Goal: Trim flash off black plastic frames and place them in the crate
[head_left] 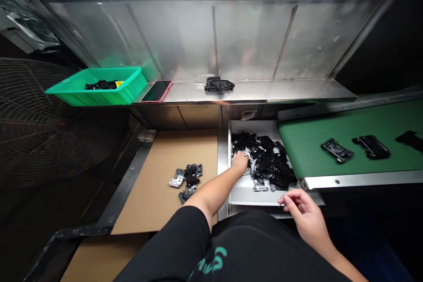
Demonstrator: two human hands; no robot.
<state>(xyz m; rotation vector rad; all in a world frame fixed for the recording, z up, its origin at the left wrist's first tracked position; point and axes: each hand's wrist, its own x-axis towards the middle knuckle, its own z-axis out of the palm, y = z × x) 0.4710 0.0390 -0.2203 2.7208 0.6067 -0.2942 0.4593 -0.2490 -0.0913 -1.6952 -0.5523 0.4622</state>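
My left hand reaches into the white tray at its left side. Its fingers are curled down on a black plastic part, most of which the hand hides. Around it lies a heap of black plastic parts, some with shiny faces. My right hand is held just off the tray's front right corner. Thumb and forefinger are pinched together there, with a small thin dark thing at the tips, too small to name. On the brown cardboard to the left, several similar parts lie loosely grouped.
A green conveyor belt at the right carries black parts. On the metal shelf are a green bin, a phone and stacked black parts. A large caged fan stands at the left.
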